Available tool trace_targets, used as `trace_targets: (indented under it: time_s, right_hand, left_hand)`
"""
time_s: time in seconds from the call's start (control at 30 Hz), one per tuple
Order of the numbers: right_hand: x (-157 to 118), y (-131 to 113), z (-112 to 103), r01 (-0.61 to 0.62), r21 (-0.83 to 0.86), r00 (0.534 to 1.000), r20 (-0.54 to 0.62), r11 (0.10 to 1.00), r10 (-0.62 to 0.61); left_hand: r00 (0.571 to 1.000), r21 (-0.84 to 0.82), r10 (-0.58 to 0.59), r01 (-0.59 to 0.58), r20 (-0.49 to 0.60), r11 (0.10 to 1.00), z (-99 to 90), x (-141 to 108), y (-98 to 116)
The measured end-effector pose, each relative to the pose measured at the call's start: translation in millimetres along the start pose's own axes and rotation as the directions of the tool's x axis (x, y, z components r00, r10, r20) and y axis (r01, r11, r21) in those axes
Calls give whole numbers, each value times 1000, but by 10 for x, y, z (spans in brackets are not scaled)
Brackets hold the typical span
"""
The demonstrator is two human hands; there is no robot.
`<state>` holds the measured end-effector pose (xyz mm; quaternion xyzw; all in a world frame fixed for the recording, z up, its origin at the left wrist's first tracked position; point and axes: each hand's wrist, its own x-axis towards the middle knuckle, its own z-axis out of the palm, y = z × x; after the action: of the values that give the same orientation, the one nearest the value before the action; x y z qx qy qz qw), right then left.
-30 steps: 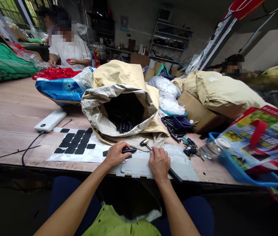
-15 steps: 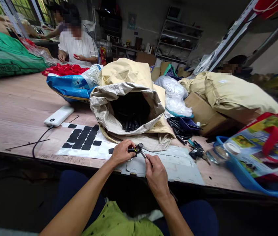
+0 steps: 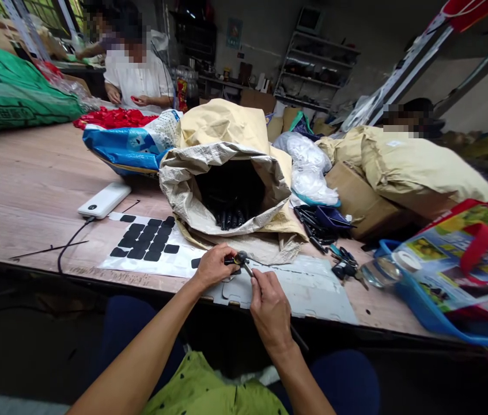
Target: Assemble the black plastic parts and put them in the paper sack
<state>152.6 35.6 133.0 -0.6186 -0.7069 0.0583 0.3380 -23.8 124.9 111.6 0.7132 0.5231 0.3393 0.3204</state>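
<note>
My left hand [image 3: 216, 266] pinches a small black part [image 3: 229, 261] with a yellow ring near its end, just above the table edge. A hammer [image 3: 248, 268] with a metal shaft and a small round head is in my closed right hand [image 3: 271, 308]; its dark handle end sticks out below the wrist. The hammer head lies at the tip of the black part and hides some of it. Under both hands is a grey metal plate [image 3: 313, 288]. Left of them, a white sheet [image 3: 118, 262] carries rows of black rounded pads [image 3: 142, 245].
An open sack [image 3: 174, 184] of black handles [image 3: 230, 219] stands ahead. White power bank [image 3: 105, 200] with cable is at left; keys [image 3: 347, 265], a jar [image 3: 382, 271] and a blue tray [image 3: 438, 317] at right. A person in white [image 3: 140, 80] sits across the table.
The hammer and my right hand have shifted slightly left and down toward the black part. My left hand keeps its pinch. The whole view has shifted slightly.
</note>
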Motion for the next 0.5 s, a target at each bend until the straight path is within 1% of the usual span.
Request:
trace_targets:
  time_s: [0.07,0.23,0.4,0.5]
  right_hand:
    - [0,19,-1,-16,-19,1000,25,1000,17]
    - [9,76,-42,-46,-23,997,-59,999,44]
    - [4,129,-54,-56,-60,998,-7,997,55]
    - [92,222,-82,-82,-85,996,-51,993,78]
  left_hand:
    - [1000,-3,-12,12,-1,1000,2,1,2]
    - [1000,-19,8,-9,-14,1000,9,1,-9]
    - [1000,1,3,-3,-7,1000,5,0,-11]
    - [1000,20,24,-24,-3,1000,-6,-4,2]
